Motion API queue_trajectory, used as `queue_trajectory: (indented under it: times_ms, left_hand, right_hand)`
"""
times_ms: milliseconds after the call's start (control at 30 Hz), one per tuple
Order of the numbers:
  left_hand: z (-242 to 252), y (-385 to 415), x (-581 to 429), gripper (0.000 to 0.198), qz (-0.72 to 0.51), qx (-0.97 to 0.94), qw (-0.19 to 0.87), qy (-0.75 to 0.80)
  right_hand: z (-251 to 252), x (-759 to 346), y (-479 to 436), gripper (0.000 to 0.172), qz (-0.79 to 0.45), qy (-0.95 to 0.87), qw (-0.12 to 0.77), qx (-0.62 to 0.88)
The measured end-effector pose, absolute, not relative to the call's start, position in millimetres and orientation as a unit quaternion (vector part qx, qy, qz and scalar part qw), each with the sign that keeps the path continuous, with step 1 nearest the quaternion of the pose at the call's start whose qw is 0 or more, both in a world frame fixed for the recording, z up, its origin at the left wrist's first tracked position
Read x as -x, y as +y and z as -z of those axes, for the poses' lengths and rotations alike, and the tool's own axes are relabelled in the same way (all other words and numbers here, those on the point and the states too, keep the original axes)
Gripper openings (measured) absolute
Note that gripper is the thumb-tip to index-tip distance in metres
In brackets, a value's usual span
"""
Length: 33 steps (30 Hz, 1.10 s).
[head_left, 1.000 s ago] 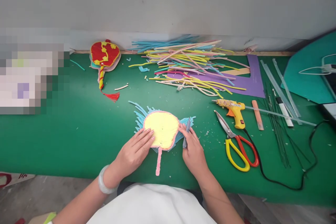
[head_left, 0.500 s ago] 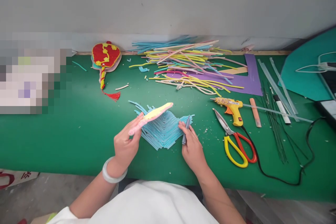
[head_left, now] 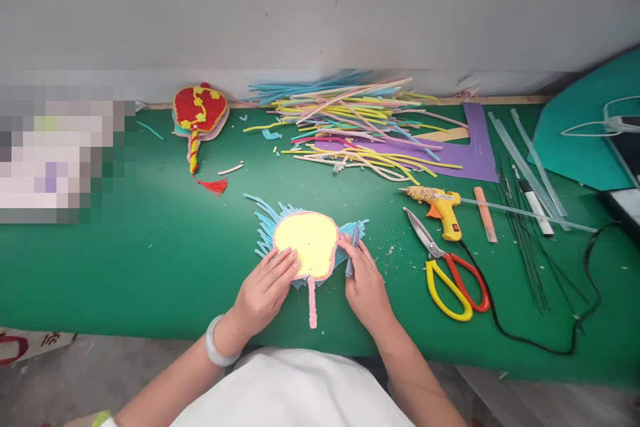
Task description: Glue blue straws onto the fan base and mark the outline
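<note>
A yellow fan shape [head_left: 311,240] with a pink edge and a pink handle [head_left: 313,303] lies flat over a mat of blue pipe cleaners [head_left: 267,223], whose ends stick out at both sides. My left hand [head_left: 267,293] rests on the fan's lower left with its fingers stretched out. Between the fingers of my right hand [head_left: 367,283] is a grey pen [head_left: 353,250]. That hand's fingertips touch the fan's right edge and the blue strips. Most of the mat's middle is hidden beneath the fan.
Scissors [head_left: 445,267] and a yellow glue gun [head_left: 440,207] lie right of my hands, its black cord [head_left: 530,347] running along the front. Loose pipe cleaners [head_left: 345,113] are heaped at the back over purple sheet [head_left: 483,147]. A red tasselled fan [head_left: 201,110] lies back left.
The yellow fan was held tilted up in my left hand; now it lies flat on the blue mat with that hand open on it. My right hand has hardly moved.
</note>
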<state>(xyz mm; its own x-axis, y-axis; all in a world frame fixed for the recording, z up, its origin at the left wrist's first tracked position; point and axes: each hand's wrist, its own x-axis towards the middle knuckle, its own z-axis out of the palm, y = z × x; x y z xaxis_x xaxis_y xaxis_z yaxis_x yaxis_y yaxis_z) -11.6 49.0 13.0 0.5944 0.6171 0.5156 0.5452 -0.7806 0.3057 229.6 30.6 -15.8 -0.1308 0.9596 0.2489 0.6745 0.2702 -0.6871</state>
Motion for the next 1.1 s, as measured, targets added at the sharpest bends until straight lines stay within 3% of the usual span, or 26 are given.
queue_trajectory:
  times_ms: [767,1100]
  left_hand:
    - [-8.7,52.1,19.8,0.046,-0.262,-0.906,0.118,0.31]
    - [-9.9,47.9,19.9,0.045,-0.312,-0.873,0.155,0.341]
  right_hand:
    - [14.2,-229.1,31.2,0.074,-0.218,-0.719,0.339,0.566]
    - [14.7,-229.8,31.2,0.076,-0.22,-0.719,0.347,0.56]
